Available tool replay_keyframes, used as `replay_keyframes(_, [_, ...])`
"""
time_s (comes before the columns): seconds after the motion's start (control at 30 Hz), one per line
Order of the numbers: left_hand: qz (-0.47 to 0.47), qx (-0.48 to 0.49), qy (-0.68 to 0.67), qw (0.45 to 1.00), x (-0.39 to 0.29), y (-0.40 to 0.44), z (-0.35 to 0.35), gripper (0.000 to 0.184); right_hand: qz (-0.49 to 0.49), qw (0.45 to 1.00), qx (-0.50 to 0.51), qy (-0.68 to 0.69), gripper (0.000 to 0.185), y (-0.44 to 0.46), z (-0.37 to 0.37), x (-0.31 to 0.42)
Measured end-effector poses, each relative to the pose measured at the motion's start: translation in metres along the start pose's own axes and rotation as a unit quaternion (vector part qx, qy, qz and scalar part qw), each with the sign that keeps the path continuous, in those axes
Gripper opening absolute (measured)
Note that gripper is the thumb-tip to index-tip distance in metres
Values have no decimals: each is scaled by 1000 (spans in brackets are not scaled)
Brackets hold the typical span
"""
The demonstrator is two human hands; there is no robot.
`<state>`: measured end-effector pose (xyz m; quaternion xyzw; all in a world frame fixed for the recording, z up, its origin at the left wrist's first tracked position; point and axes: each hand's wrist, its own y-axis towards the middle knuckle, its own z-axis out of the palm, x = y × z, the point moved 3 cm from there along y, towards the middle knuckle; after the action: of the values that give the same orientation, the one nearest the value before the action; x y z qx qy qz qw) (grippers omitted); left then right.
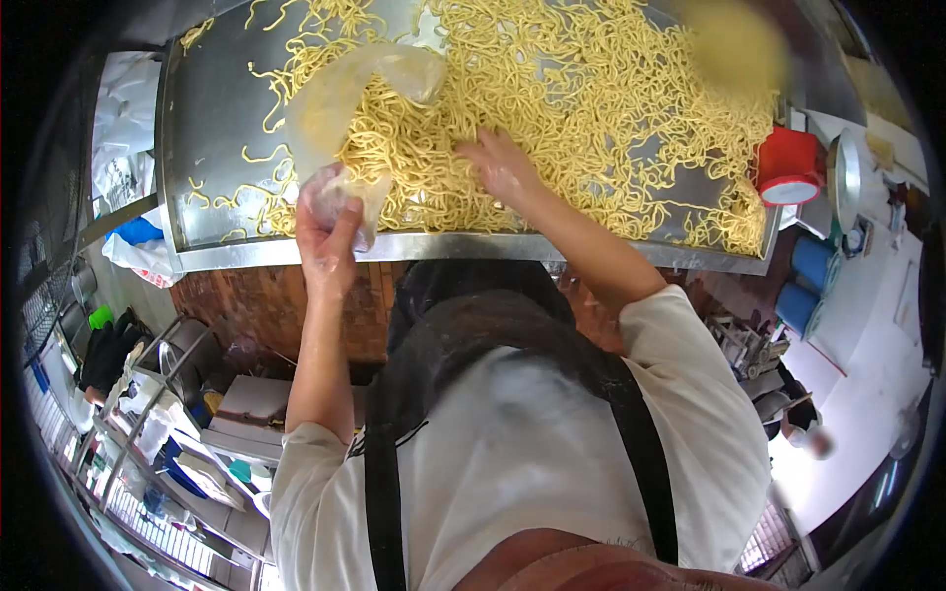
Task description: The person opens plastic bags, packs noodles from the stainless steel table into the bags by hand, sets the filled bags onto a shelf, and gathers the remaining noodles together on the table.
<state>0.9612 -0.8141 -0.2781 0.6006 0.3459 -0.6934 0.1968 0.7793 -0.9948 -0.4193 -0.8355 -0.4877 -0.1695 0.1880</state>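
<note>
Yellow noodles (601, 128) lie in a loose, tangled layer over a metal-topped table (212, 113), heaped thicker near the middle of its front edge. My left hand (328, 222) is closed on the edge of a clear plastic bag (330, 94) at that front edge. The bag spreads up and over the left side of the heap, and noodles lie against its opening. Whether some are inside it I cannot tell for sure. My right hand (503, 169) rests on the noodles just right of the heap, fingers stretched out and touching them, their tips partly hidden.
A raised metal rim (473, 246) runs along the table's front. A red container (789, 165) stands by the right edge, with blue containers (813, 264) below. White plastic bags (128, 118) hang at the left. A blurred yellowish shape (734, 44) covers the upper right corner.
</note>
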Motion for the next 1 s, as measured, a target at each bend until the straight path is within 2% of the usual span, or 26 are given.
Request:
replay_keyframes(0.1, [-63, 87, 3, 994, -17, -15, 21, 39, 0, 987, -11, 162, 48, 45, -4, 18])
replay_keyframes(0.13, [-81, 102, -36, 991, -19, -22, 28, 38, 13, 980, -15, 197, 45, 62, -10, 34])
replay_keyframes(0.17, [-64, 107, -21, 992, -23, -27, 33, 39, 27, 972, -19, 231, 43, 80, -20, 51])
replay_keyframes(0.23, [-26, 117, 8, 993, -29, -32, 43, 39, -47, 949, 62, 306, 43, 115, -57, 83])
replay_keyframes(0.3, [-38, 113, -49, 992, -25, -26, 38, 38, 28, 836, -16, 547, 39, 121, -88, 120])
replay_keyframes(0.37, [-54, 89, -119, 987, -29, -11, 33, 37, 0, 887, 8, 462, 46, 152, -51, 134])
replay_keyframes(0.4, [-41, 53, -88, 994, -31, -4, 30, 38, -13, 909, 20, 416, 50, 156, -46, 136])
replay_keyframes(0.5, [-24, -34, -48, 998, -34, 8, 16, 37, -122, 955, -141, 229, 56, 76, -58, 121])
replay_keyframes(0.57, [-31, -35, -43, 998, -22, 9, -3, 31, -97, 972, -69, 203, 62, 18, -62, 72])
replay_keyframes(0.63, [-28, -53, -31, 998, -16, 10, -15, 28, 33, 991, -32, 125, 66, -40, -76, 14])
replay_keyframes(0.67, [-22, -68, -25, 997, -14, 11, -18, 28, 137, 989, -8, 63, 70, -73, -74, -21])
replay_keyframes(0.7, [-19, -81, -20, 996, -12, 9, -19, 27, 251, 964, 85, -28, 76, -101, -80, -45])
replay_keyframes(0.77, [-35, -68, -54, 996, -11, 8, -21, 31, 332, 939, 68, -55, 81, -150, -86, -79])
replay_keyframes(0.87, [-22, -54, -37, 998, -13, 9, -18, 34, 231, 971, 4, -57, 73, -176, -40, -100])
replay_keyframes(0.93, [-29, -41, -28, 998, -14, 10, -13, 34, 227, 974, 20, 7, 65, -145, -20, -77])
replay_keyframes(1.0, [-31, -32, -27, 999, -16, 11, -8, 34, 176, 978, -37, 104, 57, -113, -4, -58])
